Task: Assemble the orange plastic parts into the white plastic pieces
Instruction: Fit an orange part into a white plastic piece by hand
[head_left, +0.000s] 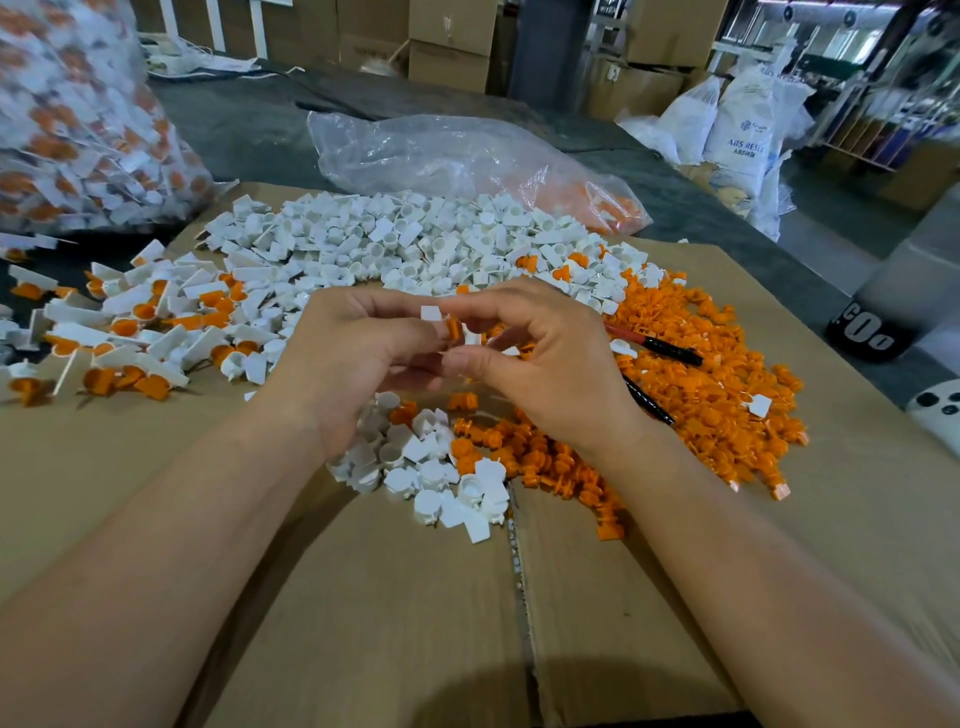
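Over the middle of the cardboard, my left hand (358, 353) and my right hand (540, 353) meet fingertip to fingertip. Between them sit a small white piece (431, 313) and an orange part (453, 328); the left fingers pinch the white piece and the right fingers pinch the orange part, which touches it. A heap of loose white pieces (415, 244) lies behind the hands and a smaller one (431, 467) below them. Loose orange parts (717, 374) spread to the right. Joined white-and-orange pieces (135, 322) lie at the left.
The cardboard sheet (363, 597) covers the table. A clear bag of joined pieces (78, 119) stands at the far left, and a crumpled plastic bag (457, 156) holding orange parts lies behind the piles. Two black-handled tools (660, 351) rest among the orange parts. Boxes and sacks fill the background.
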